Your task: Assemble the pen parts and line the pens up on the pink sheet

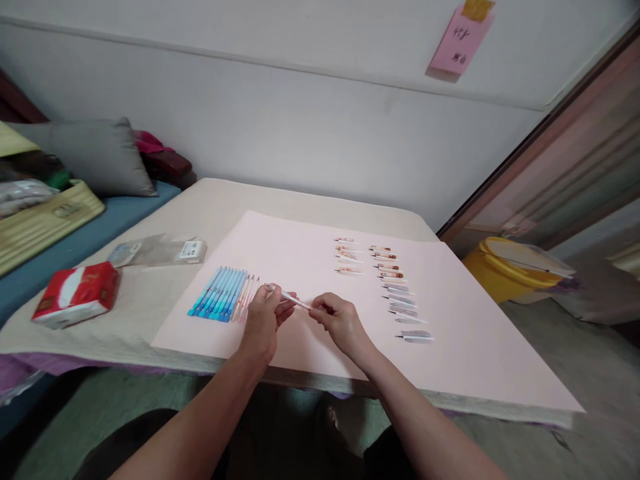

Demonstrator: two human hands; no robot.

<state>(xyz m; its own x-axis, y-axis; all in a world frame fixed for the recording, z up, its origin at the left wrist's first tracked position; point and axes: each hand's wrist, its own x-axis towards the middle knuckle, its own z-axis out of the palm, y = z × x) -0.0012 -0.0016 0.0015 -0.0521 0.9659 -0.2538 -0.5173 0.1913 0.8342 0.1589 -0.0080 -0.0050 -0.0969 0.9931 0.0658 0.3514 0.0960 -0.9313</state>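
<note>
My left hand (264,319) and my right hand (339,321) are both closed on one thin pale pen (290,297), each pinching an end, just above a large pink paper sheet (450,347). A row of several blue pens (220,295) lies on the sheet just left of my left hand, with a few pale pink ones (247,298) at its right side. Further right, small pen parts lie in rows: orange-tipped ones (385,261) at the back and grey ones (404,308) nearer me.
The sheet lies on a beige-covered table (165,293). A red tissue pack (76,294) and a clear plastic package (160,251) sit at the left. A grey pillow (97,155) and a yellow basket (45,223) lie beyond. A yellow bin (505,270) stands at the right.
</note>
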